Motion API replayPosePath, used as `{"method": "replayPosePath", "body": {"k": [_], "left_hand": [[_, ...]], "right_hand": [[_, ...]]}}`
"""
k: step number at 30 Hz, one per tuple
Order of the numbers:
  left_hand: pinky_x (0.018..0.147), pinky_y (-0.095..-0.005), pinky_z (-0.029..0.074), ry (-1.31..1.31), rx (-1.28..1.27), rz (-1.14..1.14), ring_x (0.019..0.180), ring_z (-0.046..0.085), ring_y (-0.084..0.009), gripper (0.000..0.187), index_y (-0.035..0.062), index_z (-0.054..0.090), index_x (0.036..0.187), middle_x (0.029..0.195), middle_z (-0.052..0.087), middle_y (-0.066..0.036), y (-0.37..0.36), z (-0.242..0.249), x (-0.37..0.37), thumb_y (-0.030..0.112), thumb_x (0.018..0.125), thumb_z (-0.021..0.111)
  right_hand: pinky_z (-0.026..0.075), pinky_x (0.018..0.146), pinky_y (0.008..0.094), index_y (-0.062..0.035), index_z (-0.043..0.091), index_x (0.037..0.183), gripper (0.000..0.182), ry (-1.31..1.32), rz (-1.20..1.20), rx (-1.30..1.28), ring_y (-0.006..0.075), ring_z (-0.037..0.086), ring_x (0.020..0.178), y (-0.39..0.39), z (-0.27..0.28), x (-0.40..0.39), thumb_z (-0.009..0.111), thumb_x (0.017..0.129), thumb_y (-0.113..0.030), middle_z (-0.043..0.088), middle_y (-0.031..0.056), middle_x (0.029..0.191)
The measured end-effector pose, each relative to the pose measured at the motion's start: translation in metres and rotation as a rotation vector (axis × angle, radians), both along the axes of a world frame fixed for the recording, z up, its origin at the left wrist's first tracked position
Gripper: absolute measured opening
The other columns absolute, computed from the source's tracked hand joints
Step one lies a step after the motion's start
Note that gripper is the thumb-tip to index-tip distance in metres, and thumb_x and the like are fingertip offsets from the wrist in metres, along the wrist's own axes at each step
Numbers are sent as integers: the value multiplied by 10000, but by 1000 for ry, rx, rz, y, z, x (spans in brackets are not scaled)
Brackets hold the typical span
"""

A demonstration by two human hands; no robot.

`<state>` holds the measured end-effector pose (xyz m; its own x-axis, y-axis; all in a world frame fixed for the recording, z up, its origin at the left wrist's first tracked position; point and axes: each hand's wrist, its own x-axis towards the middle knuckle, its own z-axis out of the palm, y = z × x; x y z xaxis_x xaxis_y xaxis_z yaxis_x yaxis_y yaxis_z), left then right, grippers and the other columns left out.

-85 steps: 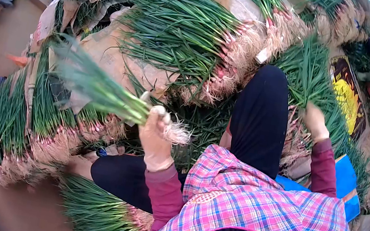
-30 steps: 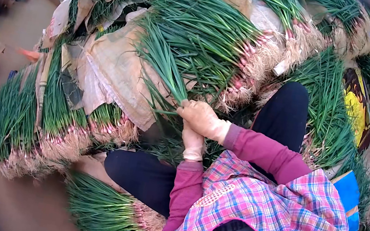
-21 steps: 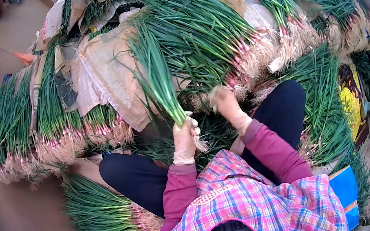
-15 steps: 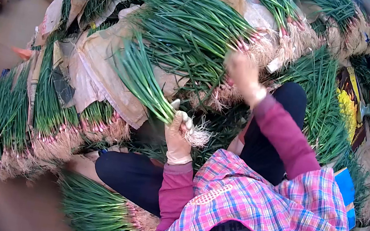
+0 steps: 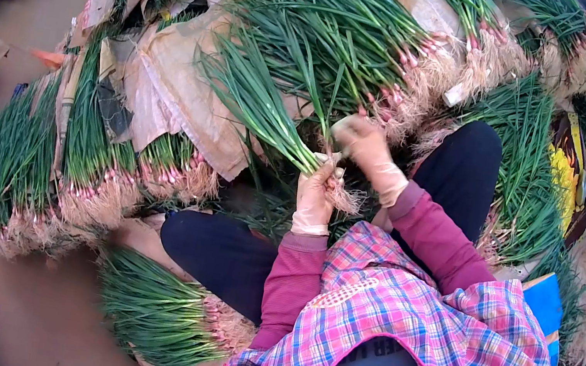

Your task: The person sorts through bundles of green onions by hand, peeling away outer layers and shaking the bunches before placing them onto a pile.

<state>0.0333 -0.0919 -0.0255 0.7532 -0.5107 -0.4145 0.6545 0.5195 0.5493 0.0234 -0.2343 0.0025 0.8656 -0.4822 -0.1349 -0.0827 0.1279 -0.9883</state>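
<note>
While left hand (image 5: 315, 201) fingers clamp scallion bunch (image 5: 260, 103), right hand (image 5: 363, 147) fingers pinch stalk; piles crowd close.

Green onion bunch (image 5: 267, 108) — leaves fanned up-left, pale roots probably gripped below.

Single head-worn view, looking steeply down and forward over the wearer's plaid shirt (image 5: 430, 340) and knees, close to the hands (image 5: 341, 176). The fisheye lens curves the surrounding scallion bundles (image 5: 320, 31) and floor (image 5: 12, 306) within a dark circular border.
</note>
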Motion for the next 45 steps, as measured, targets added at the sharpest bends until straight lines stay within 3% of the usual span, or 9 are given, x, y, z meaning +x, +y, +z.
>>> {"method": "replayPosePath", "body": {"k": [14,18,24,26,31,36,38,42,45], "left_hand": [[547,-235,446,-6,-115,-102,643,529,-111,274,35,536,1196,880,607,-45,19,36,-10,121,938,575],[557,-238,448,6,-241,-55,665,519,-107,433,41,453,1350,866,573,-33,26,45,-8,146,947,572],[591,-240,498,2,-128,-42,745,601,-140,346,40,536,1213,890,613,-53,23,39,-7,79,888,647],[780,-345,543,22,-156,-35,849,622,-203,318,43,534,1199,982,639,-95,26,33,-5,28,891,612],[792,-362,555,27,-213,-2,869,633,-206,276,40,568,1115,1059,640,-128,29,39,-1,-33,851,604],[708,-310,535,-116,-236,39,818,609,-190,325,38,547,1123,1063,611,-120,32,52,-4,-49,814,598],[703,-287,516,-173,-329,43,818,587,-173,386,27,516,1178,1085,594,-117,32,65,-3,-59,811,597],[693,-259,518,-185,-71,79,822,593,-154,377,40,506,1199,1068,603,-104,35,70,-5,-51,846,601],[647,-214,509,-153,39,78,769,597,-118,310,34,533,1170,1057,626,-97,27,53,-5,-25,874,604]], "right_hand": [[381,425,214,-60,619,894,139,53,-61,641,65,481,501,7,-36,15,548,948,-166,547,-18,647],[522,695,370,-111,653,967,202,24,526,-699,257,642,720,10,-48,-5,642,858,-281,645,106,783],[513,595,316,-67,661,971,187,284,-274,-1127,148,640,588,-75,11,45,641,899,-239,669,68,811],[470,511,255,-55,664,970,170,300,79,-137,88,584,497,-64,39,45,630,911,-212,654,36,691],[452,583,226,-52,679,938,153,118,30,71,53,541,630,-55,4,16,638,902,-195,659,15,760],[516,713,364,-58,672,981,202,74,836,-920,203,641,748,3,-18,-39,643,857,-215,667,107,808],[515,748,410,-92,684,1004,218,126,1053,-598,287,661,801,24,-88,-67,630,836,-220,677,141,872],[507,709,437,-105,649,819,244,436,-61,-799,302,648,804,-21,8,-11,629,864,-344,656,139,842],[491,660,327,-69,690,900,235,231,79,-286,181,628,744,-48,-19,30,698,832,-294,685,81,817]]}}
